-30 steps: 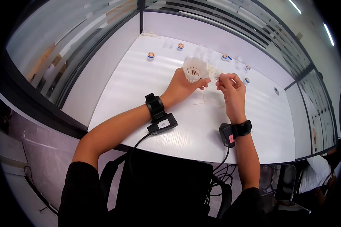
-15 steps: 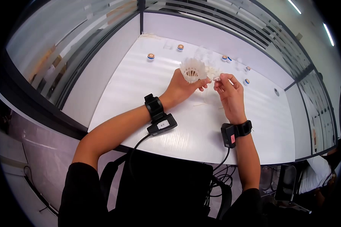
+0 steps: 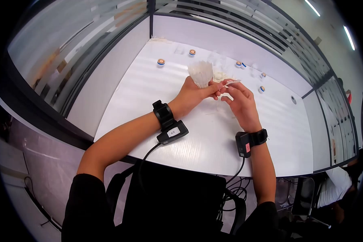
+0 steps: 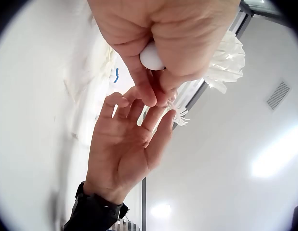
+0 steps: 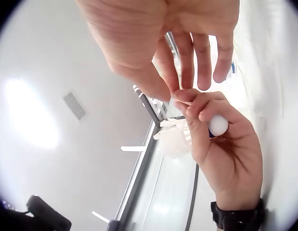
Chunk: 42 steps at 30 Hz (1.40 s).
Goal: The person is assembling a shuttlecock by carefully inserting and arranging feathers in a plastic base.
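Note:
My left hand grips a shuttlecock with a white feather skirt. Its round white base shows between the thumb and fingers in the left wrist view, and again as a white base in the right wrist view. My right hand is just to the right, with thumb and index finger pinching a small white feather-like piece; the other fingers are loosely bent. The fingertips of both hands meet at this piece, and its inner end is hidden there.
Several small round pieces with orange tops, among them one at left and one at right, stand on the white table. Behind the hands lie pale scraps and clear, see-through items. Low partitions border the table.
The shuttlecock in my left hand has tilted, so its open end no longer faces the head camera. My right hand has turned and brought the white piece against the left fingertips.

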Available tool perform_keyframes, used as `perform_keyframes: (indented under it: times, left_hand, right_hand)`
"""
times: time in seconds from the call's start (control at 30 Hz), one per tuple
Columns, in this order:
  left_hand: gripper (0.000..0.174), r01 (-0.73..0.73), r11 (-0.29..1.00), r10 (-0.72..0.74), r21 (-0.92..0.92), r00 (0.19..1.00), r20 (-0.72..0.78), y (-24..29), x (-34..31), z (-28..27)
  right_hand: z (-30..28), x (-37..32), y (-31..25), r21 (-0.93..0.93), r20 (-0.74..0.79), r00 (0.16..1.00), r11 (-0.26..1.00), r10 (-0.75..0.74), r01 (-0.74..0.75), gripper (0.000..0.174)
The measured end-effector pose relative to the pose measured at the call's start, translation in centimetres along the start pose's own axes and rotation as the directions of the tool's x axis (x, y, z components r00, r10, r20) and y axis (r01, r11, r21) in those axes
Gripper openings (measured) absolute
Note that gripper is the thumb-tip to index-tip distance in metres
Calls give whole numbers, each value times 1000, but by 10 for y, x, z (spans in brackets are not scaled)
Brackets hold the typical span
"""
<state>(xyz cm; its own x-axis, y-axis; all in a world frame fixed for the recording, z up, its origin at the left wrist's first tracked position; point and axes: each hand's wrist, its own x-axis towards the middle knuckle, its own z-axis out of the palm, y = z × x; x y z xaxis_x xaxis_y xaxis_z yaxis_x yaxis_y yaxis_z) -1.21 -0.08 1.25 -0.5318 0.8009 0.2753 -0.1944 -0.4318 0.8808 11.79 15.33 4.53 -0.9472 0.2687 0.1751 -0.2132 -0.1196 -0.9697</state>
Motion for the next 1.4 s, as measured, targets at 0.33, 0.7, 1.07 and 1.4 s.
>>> perform_keyframes:
  times: [0.33, 0.7, 1.07, 1.4]
  left_hand:
    - [17, 52, 998, -51, 29, 999, -14, 1, -2, 2]
    - [18, -22, 997, 20, 75, 1000, 22, 2, -1, 2]
    - [19, -6, 997, 7, 71, 1000, -10, 2, 1, 2]
    - [41, 256, 962, -253, 97, 967, -40, 9, -2, 4]
  right_hand:
    - [-4, 2, 8, -81, -57, 992, 991, -114, 110, 23]
    - [-1, 2, 15, 28, -45, 993, 994, -108, 109, 20]
    - [3, 2, 10, -172, -118, 972, 969, -201, 180, 23]
    - [1, 2, 7, -211, -201, 955, 962, -219, 176, 23]
